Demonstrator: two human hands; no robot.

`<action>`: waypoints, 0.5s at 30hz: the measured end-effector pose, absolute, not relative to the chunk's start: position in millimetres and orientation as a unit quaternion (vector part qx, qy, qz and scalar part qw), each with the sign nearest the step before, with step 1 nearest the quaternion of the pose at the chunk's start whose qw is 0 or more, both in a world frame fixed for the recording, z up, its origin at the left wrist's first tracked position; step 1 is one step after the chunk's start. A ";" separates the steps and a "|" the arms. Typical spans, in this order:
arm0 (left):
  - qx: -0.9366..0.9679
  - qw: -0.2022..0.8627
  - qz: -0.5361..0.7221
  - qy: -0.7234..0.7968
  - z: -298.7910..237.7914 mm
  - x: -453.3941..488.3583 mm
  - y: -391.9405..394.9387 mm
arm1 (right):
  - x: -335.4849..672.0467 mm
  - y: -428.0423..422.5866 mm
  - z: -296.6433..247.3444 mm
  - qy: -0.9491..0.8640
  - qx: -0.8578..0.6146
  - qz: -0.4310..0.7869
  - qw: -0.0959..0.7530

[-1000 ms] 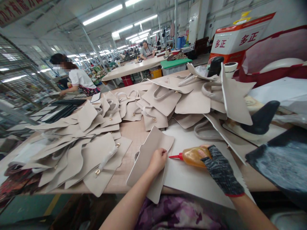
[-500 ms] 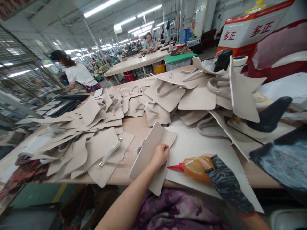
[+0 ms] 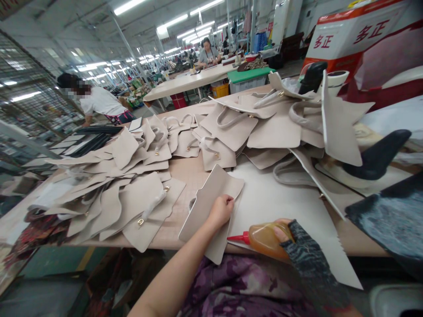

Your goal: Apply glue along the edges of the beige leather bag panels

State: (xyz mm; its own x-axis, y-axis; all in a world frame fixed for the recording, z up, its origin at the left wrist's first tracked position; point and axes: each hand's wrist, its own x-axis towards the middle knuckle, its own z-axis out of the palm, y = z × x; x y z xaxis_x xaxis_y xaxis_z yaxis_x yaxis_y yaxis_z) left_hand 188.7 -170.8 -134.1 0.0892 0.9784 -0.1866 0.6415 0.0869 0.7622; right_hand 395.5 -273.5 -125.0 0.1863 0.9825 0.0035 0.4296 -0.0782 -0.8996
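Note:
My left hand (image 3: 222, 210) is closed in a pinch on the right edge of a beige bag panel (image 3: 209, 190), which lies slanted in front of me over the table edge. My right hand (image 3: 284, 233), in a dark knitted fingerless sleeve, grips a squeeze bottle (image 3: 267, 239) of amber liquid, probably glue. Its red nozzle (image 3: 238, 237) points left, with the tip at the panel's right edge; whether it touches I cannot tell. Under the bottle lies a large pale sheet (image 3: 274, 198).
Beige panels with handles and gold buckles are piled at the left (image 3: 109, 211) and at the back (image 3: 228, 127). A black curved object (image 3: 376, 158) and a dark, whitish-stained item (image 3: 390, 215) are at the right. A co-worker (image 3: 99, 103) leans over at the far left.
The bottle in my right hand has moved slightly left and down, bringing the nozzle tip to the panel's edge. My left hand keeps its pinch. The whole view has shifted a little.

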 end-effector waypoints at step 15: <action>0.638 0.376 0.212 0.638 -135.2 189.5 -177.6 | 422.9 -269.3 -133.3 -0.508 -0.621 0.446 0.397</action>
